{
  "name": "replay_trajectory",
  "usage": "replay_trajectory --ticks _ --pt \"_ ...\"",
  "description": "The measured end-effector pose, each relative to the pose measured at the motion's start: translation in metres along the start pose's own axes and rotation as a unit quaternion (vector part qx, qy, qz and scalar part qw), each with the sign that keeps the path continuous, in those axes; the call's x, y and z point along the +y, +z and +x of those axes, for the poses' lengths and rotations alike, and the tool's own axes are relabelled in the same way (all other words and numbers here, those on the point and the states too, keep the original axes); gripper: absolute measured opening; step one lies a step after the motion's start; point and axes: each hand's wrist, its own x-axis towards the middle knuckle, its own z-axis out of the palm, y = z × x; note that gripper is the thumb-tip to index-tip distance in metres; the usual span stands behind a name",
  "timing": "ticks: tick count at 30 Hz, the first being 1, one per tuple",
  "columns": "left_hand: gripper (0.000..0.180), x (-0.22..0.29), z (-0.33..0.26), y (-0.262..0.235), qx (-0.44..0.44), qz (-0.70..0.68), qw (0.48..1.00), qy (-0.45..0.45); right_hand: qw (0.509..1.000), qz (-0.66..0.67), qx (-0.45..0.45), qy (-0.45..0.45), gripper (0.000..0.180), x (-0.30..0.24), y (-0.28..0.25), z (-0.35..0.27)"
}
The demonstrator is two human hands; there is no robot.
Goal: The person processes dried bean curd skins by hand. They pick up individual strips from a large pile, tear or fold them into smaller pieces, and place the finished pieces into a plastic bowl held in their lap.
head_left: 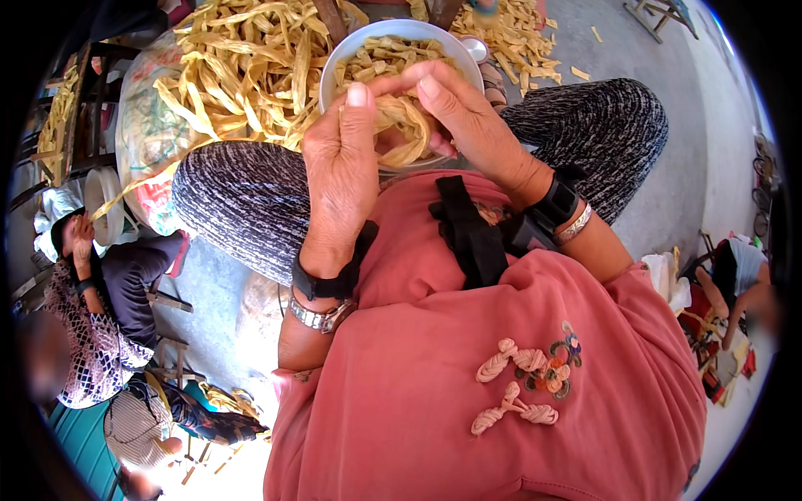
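Observation:
Above a round white bowl [327,77], both my hands are curled around a coiled bundle of soft yellow strips [408,132]. My left hand [341,159] has its thumb up along the bundle's left side, its fingers mostly hidden behind. From the other side my right hand [478,127] closes on the bundle, thumb bent over the top and fingertips showing below. Shorter folded yellow pieces [393,55] fill the bowl between my knees. What kind of plant or food the strips are, I cannot tell.
A large heap of long yellow strips [251,63] lies on a plastic sack [150,108] left of the bowl. Cut pieces [518,37] are spread on the floor at the far right. Other people sit at the left [125,275] and right [735,284].

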Motion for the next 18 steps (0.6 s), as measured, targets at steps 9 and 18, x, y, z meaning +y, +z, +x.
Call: replay_trajectory --ticks 9,18 --pt "0.056 -0.005 0.004 -0.012 -0.12 -0.266 0.947 -0.132 0.998 -0.061 0.006 -0.011 0.04 -0.003 -0.006 0.002" --pt "0.054 -0.011 0.009 -0.036 -0.091 -0.366 0.92 -0.106 0.984 -0.178 0.013 0.001 0.036 -0.004 -0.03 -0.008"
